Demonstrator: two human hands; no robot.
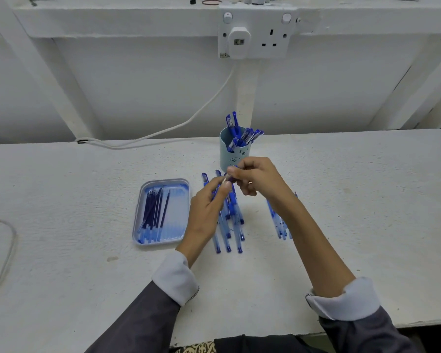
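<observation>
White paint covers the table [87,250], rough and faintly scuffed, which fills the lower half of the frame. It also covers the wall [138,93] behind the table, which is crossed by slanting beams. At the top centre a double socket [274,34] carries a white plug [238,42], and its cable [189,121] drops down and left to the table's back edge. A red rubber band [211,2] lies on the ledge above.

In the middle of the frame both hands meet over the table, just in front of a pale blue cup [229,156] that holds capped pens [242,135]. The left hand [208,210] pinches a blue pen [226,178] between thumb and fingers. The right hand [259,179] grips the pen's upper end with curled fingers, so the pen sits in the air between the two.

Under the hands loose pens [229,225] lie side by side on the table. A smaller group [280,225] lies to the right, partly hidden by the right forearm. Left of centre a blue tray [163,180] holds dark refills [154,210]. Grey sleeves with white cuffs enter from the bottom edge.
</observation>
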